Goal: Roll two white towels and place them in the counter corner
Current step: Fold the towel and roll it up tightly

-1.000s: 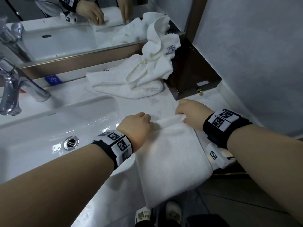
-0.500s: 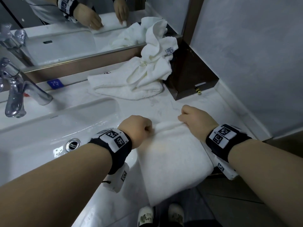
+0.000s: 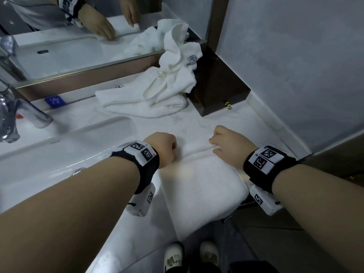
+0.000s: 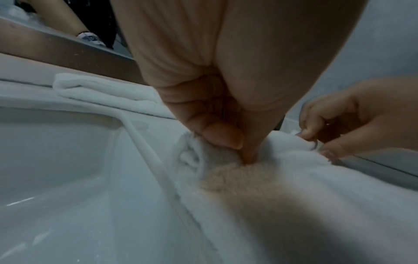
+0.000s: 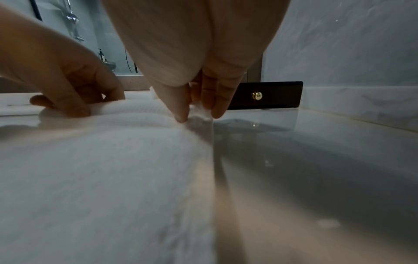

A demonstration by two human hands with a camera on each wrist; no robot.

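The towel (image 3: pixel 199 186) lies flat on the white counter (image 3: pixel 236 123) just right of the sink (image 3: pixel 65 146), its near end hanging over the front edge and its far edge turned into a small tight roll. From the left: the faucet (image 3: pixel 11 115) stands behind the sink. The left hand (image 3: pixel 163 148) grips the roll's left end, fingers curled over it and the thumb (image 4: pixel 222 136) pressing in. The right hand (image 3: pixel 228 144) pinches the roll's right end between thumb and curled fingers (image 5: pixel 217 100). Further back, a second towel (image 3: pixel 157 91) sits crumpled against the mirror (image 3: pixel 82 48), touching the dark wooden box (image 3: pixel 218 91) in the corner.
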